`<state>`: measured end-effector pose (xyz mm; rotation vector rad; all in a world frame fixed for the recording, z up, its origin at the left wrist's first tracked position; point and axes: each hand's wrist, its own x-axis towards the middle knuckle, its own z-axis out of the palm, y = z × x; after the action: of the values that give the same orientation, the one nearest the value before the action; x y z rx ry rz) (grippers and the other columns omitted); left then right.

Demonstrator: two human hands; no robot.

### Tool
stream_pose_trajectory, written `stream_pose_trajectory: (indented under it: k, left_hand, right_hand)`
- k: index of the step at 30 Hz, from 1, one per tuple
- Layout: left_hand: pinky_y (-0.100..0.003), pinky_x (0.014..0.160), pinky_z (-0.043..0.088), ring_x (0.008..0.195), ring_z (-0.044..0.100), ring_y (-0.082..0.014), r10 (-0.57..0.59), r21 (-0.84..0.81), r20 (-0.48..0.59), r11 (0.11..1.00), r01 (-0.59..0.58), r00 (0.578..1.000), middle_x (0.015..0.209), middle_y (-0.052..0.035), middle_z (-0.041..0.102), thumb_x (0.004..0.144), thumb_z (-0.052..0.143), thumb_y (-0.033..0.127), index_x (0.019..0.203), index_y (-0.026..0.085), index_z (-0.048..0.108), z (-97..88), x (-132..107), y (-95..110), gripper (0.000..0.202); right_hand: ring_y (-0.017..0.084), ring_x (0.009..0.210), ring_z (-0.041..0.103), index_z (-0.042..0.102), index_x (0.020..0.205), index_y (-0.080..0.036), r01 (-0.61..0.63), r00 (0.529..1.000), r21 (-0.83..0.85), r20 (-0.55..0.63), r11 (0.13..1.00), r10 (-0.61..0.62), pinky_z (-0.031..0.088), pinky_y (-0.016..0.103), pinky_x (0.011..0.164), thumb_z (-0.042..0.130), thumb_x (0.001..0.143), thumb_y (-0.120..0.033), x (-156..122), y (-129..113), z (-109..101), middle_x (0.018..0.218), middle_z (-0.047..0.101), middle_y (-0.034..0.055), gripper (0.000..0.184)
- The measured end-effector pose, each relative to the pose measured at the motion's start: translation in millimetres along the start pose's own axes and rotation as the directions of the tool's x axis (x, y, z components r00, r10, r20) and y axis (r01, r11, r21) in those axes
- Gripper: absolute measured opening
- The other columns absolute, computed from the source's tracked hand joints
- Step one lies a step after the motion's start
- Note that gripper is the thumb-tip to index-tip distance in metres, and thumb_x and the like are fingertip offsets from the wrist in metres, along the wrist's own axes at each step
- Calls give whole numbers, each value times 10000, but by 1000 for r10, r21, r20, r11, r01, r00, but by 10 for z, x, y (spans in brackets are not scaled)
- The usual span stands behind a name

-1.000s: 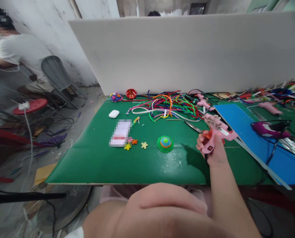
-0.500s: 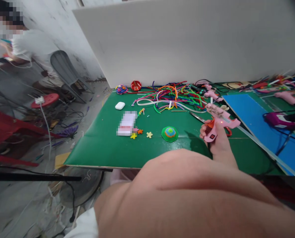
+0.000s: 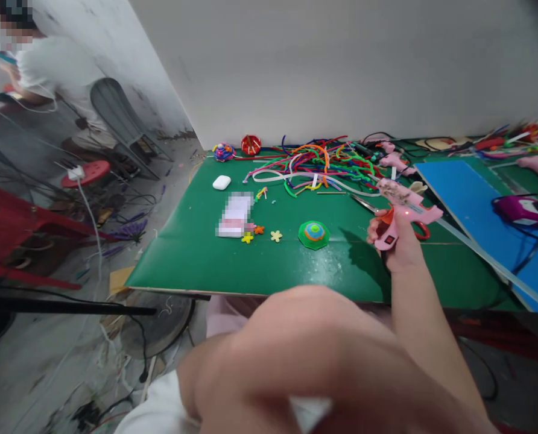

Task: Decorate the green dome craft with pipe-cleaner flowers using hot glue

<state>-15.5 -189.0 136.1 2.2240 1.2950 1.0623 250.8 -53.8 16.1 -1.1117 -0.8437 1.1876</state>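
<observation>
My right hand (image 3: 403,250) is wrapped round the handle of a pink hot glue gun (image 3: 407,202), held above the right part of the green table. A small light glows on the gun, and its nozzle side is smeared brown. My left arm (image 3: 296,337) is bent large and blurred across the foreground; its hand is out of view. On the table left of the glue gun lies a green octagonal piece (image 3: 314,235) with orange, blue and lime rings. Farther left are a pale yellow flower (image 3: 276,236), an orange flower (image 3: 259,230) and a yellow flower (image 3: 247,238).
Scissors (image 3: 363,203) lie behind the glue gun. Tangled pipe cleaners (image 3: 309,163) fill the table's back. A white case (image 3: 221,182) and a blurred-out phone-like rectangle (image 3: 235,216) lie left. A blue board (image 3: 468,205) is at right. Another person (image 3: 61,66) sits far left.
The view has shifted slightly, so the table's things appear a little higher and farther right. My left arm has changed its bend, uncovering my right forearm. The glue gun stays in my right hand.
</observation>
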Motion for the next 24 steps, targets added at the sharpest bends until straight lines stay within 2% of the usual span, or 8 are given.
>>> stream_pose_trajectory:
  k: [3,6,9,11,13,17,21,24]
  left_hand:
    - [-411,810,522,957,600,-213,-73,118,-23,990,75,997,958,24,661,804,430,368,1118,420,545,254,195,-402,339]
    - [-394,857,483,958,586,-205,-165,230,-61,957,175,984,938,-12,661,850,385,290,1030,304,616,473,377,-1007,293]
    - [-431,868,441,962,565,-246,-222,360,-100,901,243,970,948,-83,653,850,414,304,969,192,646,570,439,-1543,285]
    - [-408,874,426,1001,540,-249,-224,458,-37,862,216,974,970,-103,637,853,419,327,998,163,638,600,463,-1754,310]
    - [-389,856,421,960,542,-239,-178,509,39,850,134,983,913,-104,624,863,401,352,1023,156,631,632,510,-1846,342]
    - [-365,793,417,822,535,-208,-111,536,159,844,9,981,827,-81,579,851,428,377,1026,181,631,724,633,-1866,332]
    - [-349,819,395,831,534,-194,-131,487,135,872,50,982,841,-62,593,822,498,339,857,176,640,804,653,-1875,218]
    - [-302,737,408,793,549,-179,-184,414,84,901,133,979,795,-31,614,805,529,315,799,183,609,839,618,-1872,155]
  right_hand:
    - [123,469,414,495,809,-234,12,1000,-9,5,1000,-12,328,272,444,427,737,-537,-15,-8,14,616,463,-16,319]
    - [128,473,421,500,818,-234,18,1000,-32,-1,999,-18,341,282,446,418,731,-554,-25,-10,29,623,474,-12,342]
    - [124,472,427,519,816,-233,21,999,-4,24,1000,-21,356,279,447,435,734,-545,-31,1,37,614,481,-20,334]
    - [115,464,432,537,812,-225,29,998,37,55,999,-31,365,264,433,471,724,-550,-38,10,41,604,487,-25,343]
    - [109,457,445,551,816,-215,33,995,64,92,997,-39,378,250,416,503,712,-564,-51,16,44,604,505,-24,367]
    - [111,475,483,570,845,-208,36,984,61,171,997,-46,414,238,415,537,687,-593,-81,13,54,608,533,-16,417]
    - [110,497,500,591,830,-201,18,979,67,201,998,-31,429,227,416,579,679,-564,-96,10,64,611,538,-11,393]
    - [112,503,510,604,836,-200,12,973,80,230,997,-30,436,227,420,583,690,-554,-102,16,68,617,549,-7,384]
